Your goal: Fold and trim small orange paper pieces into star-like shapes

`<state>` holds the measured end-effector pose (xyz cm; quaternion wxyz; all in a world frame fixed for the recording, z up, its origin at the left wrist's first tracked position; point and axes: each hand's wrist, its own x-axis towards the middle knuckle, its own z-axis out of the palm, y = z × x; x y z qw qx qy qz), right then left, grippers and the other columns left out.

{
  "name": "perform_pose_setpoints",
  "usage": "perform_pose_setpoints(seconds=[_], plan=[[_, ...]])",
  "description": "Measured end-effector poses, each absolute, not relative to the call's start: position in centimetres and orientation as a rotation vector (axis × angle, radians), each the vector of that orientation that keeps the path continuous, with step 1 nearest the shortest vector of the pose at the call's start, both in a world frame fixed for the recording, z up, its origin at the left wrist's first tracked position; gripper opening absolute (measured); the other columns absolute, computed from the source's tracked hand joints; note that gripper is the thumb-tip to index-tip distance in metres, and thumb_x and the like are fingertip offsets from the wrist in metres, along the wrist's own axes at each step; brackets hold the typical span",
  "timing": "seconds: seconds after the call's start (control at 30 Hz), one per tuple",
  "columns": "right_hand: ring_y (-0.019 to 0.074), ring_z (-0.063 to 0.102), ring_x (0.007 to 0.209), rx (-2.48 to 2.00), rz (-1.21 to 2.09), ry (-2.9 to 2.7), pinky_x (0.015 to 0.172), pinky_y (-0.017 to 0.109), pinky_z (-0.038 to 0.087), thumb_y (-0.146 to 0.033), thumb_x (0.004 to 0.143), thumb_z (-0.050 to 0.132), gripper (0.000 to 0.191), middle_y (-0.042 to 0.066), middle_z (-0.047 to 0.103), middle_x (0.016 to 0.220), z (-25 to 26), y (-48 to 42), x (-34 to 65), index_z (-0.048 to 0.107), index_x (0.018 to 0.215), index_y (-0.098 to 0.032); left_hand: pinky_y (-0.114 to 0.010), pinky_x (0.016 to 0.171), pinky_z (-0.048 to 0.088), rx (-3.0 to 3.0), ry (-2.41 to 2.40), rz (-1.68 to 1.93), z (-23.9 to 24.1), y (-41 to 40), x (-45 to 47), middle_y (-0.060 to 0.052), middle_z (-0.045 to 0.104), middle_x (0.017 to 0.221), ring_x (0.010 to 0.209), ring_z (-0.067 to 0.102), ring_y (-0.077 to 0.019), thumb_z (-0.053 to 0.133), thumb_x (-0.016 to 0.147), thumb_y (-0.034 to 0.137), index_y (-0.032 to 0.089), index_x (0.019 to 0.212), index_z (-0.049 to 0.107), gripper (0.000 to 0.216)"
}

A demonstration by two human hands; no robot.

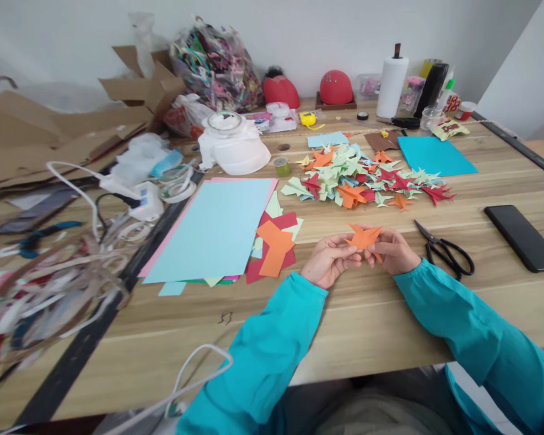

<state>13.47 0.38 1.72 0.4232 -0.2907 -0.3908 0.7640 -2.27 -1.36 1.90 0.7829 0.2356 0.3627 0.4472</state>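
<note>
The right hand partly hides the orange folded paper; blurred strips, lower left, run off-frame.

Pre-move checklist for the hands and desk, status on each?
1. Folded orange paper held by left hand and right hand: ok.
2. Its underside creases: cannot tell, hidden.
3. Scissors out of the hands: ok, lying on the table.
4. Pile of folded shapes apart from both hands: ok, lies beyond them.
5. Loose paper strips squared up: not ok, overlapping at angles.
</note>
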Motion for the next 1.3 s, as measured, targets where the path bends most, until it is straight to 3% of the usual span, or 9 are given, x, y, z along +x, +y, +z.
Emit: perform_pose_setpoints(seconds=[0.23, 0.43, 1.03, 1.3], plan=[[0.0139, 0.059, 0.051, -0.702, 1.91, -0.979, 0.042, 0.024, 0.045, -0.015, 0.056, 0.067, 0.046, 0.003, 0.066, 0.064, 1.2, 0.6, 13.6, 0.059, 0.101, -0.012, -0.019, 0.052, 0.052, 0.594, 0.793, 0.995, 1.7, -1.3, -2.2, -0.005, 0.066, 0.063, 0.051, 0.062, -0.0112, 0.067, 0.063, 0.005, 0.009, 0.093, 0.058, 0.031], [0.0112, 0.055, 0.042, -0.81, 1.792, -1.01, 0.039, 0.021, 0.042, -0.02, 0.059, 0.07, 0.024, 0.001, 0.063, 0.053, 1.0, 0.7, 13.4, 0.061, 0.08, -0.014, -0.027, 0.06, 0.053, 0.706, 0.806, 1.101, 1.6, -1.4, -1.8, -0.004, 0.065, 0.064, 0.058, 0.064, -0.0145, 0.069, 0.066, 0.017, 0.012, 0.099, 0.052, 0.037], [0.011, 0.054, 0.04, -0.898, 1.714, -1.023, 0.037, 0.021, 0.041, -0.022, 0.057, 0.071, 0.022, 0.001, 0.063, 0.052, 0.5, 1.0, 13.5, 0.062, 0.075, -0.013, -0.026, 0.06, 0.052, 0.752, 0.908, 1.196, 1.6, -1.3, -1.6, -0.002, 0.062, 0.069, 0.056, 0.061, -0.0116, 0.073, 0.061, 0.028, 0.012, 0.08, 0.057, 0.029], [0.0097, 0.054, 0.04, -0.897, 1.694, -1.015, 0.04, 0.021, 0.042, -0.025, 0.058, 0.073, 0.023, 0.0, 0.063, 0.052, 0.5, 1.1, 13.6, 0.06, 0.073, -0.013, -0.028, 0.063, 0.053, 0.871, 0.951, 1.181, 1.8, -1.7, -1.5, -0.003, 0.065, 0.064, 0.064, 0.065, -0.0163, 0.073, 0.061, 0.028, 0.012, 0.073, 0.056, 0.026]])
